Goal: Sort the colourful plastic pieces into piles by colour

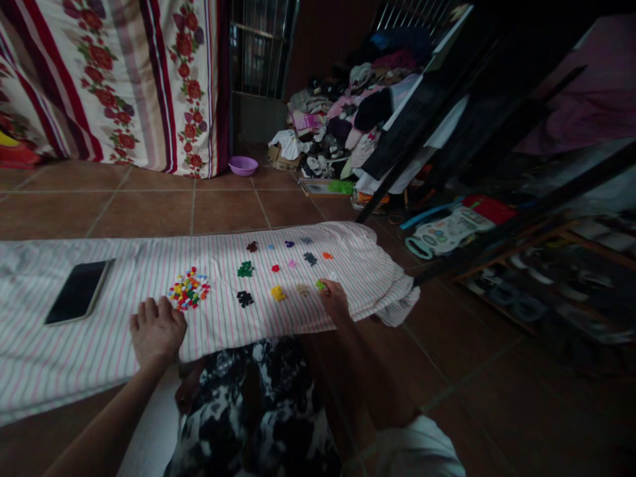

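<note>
My left hand [158, 329] lies flat on the striped cloth [134, 268], fingers stretched out, just beside a mixed heap of small coloured pieces [189, 289]. At the right, my right hand [334, 298] has its thumb and fingers drawn together at some light green pieces [319, 285]; whether a piece is between the fingertips is hidden. Small single-colour groups lie between my hands: black pieces [244, 299], yellow pieces [277, 293], beige pieces [302, 289] and green pieces [245, 269]. Farther back are dark grey pieces [310, 258], brown pieces [252, 246] and orange pieces [327, 255].
A phone [78, 292] rests on the cloth at the left. Beyond the table stand a purple basin [243, 165] and a floral curtain [149, 86]. A large clothes pile [342, 119] fills the back. To the right are a toy panel [447, 228] and a shoe rack [531, 291].
</note>
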### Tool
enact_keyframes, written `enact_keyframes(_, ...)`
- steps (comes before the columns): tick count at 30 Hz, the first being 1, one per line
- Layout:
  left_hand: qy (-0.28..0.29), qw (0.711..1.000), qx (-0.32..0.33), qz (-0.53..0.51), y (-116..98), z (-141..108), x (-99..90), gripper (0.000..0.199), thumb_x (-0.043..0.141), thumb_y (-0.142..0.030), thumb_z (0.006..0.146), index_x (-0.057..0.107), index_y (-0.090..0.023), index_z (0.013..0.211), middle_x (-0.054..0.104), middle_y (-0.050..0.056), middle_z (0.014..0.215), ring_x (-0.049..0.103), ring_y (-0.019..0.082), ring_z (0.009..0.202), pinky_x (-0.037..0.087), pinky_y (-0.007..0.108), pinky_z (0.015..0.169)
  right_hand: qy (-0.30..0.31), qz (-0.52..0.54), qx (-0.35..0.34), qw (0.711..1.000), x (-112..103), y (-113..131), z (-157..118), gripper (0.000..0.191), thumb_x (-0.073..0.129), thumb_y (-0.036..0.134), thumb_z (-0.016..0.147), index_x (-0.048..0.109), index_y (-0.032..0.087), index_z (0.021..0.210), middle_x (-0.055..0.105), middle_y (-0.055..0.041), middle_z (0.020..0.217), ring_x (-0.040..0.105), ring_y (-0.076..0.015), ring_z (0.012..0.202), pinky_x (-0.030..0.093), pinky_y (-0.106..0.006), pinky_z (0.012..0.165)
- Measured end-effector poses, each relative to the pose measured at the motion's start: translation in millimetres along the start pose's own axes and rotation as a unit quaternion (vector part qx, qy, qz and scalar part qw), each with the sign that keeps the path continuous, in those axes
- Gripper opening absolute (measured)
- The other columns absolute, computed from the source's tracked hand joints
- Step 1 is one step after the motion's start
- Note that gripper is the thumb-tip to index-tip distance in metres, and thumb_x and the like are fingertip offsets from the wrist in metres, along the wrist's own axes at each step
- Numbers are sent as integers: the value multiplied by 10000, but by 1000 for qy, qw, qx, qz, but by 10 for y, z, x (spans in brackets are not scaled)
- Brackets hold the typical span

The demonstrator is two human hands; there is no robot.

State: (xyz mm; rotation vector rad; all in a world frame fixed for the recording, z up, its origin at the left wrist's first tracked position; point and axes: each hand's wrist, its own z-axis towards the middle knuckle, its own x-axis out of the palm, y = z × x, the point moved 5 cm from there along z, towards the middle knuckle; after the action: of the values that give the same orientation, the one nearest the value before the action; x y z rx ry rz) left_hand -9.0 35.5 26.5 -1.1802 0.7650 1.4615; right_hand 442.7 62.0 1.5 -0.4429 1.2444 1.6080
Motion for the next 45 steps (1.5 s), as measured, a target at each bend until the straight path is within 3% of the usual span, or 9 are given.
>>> enact_keyframes(3,-2,1000,-1,1,-2,0,-5,523,233,-317,873,496,-62,1246,497,231,1280,409,321,1262,306,483,1025,16,25,3,1000,25,-25,-18,342,435,226,731,648,171,994,657,-106,945,576,-213,876,480,-359,856)
enact_keyframes(9,-6,1000,4,7,4,7,15,518,242,-307,869,503,-53,1238,488,239,1296,410,329,1260,309,484,1023,-45,24,40,998,33,-144,-133,363,399,313,758,662,149,947,674,-134,944,582,-236,915,470,-393,878)
enact_keyframes(14,-7,1000,5,12,26,12,47,518,250,-305,869,497,-53,1248,481,235,1311,398,329,1274,303,481,1028,-76,21,48,996,40,-95,-242,414,341,345,810,674,131,930,672,-144,924,578,-241,910,468,-394,848)
enact_keyframes(20,-4,1000,5,17,38,12,78,520,267,-300,868,483,-46,1267,485,238,1309,394,327,1280,299,486,1030,-125,57,39,990,43,190,-208,357,352,294,817,658,132,903,665,-139,921,568,-238,921,459,-408,874)
enact_keyframes(24,-6,1000,4,19,36,9,75,521,262,-307,876,489,-41,1262,483,245,1315,398,337,1280,304,489,1031,-129,88,5,988,106,595,-120,315,361,242,806,651,151,891,660,-120,924,568,-226,933,468,-398,886)
enact_keyframes(30,-3,1000,0,4,63,18,130,529,307,-302,867,470,-36,1295,448,257,1366,364,340,1323,275,502,1066,-3,173,-108,979,463,1577,-252,322,370,163,828,671,161,941,646,-105,986,582,-202,970,477,-373,914)
enact_keyframes(36,-3,1000,3,16,83,20,158,501,321,-271,866,484,-53,1287,465,249,1361,374,333,1328,283,503,1079,172,217,-237,931,851,2508,-619,366,391,75,835,685,192,1019,635,-70,1023,577,-164,1009,469,-299,929)
enact_keyframes(40,-9,1000,2,16,77,20,149,485,308,-262,877,499,-59,1275,477,247,1353,390,333,1320,294,499,1077,253,174,-266,914,1095,2828,-768,354,403,116,883,664,229,1093,623,-49,1087,570,-150,1037,459,-275,937)
enact_keyframes(45,-10,1000,1,10,77,23,150,488,331,-260,870,498,-56,1280,467,250,1367,383,339,1326,286,499,1084,291,75,-244,922,1321,2940,-806,370,399,131,893,620,192,1184,615,-89,1104,568,-176,1044,459,-289,932)
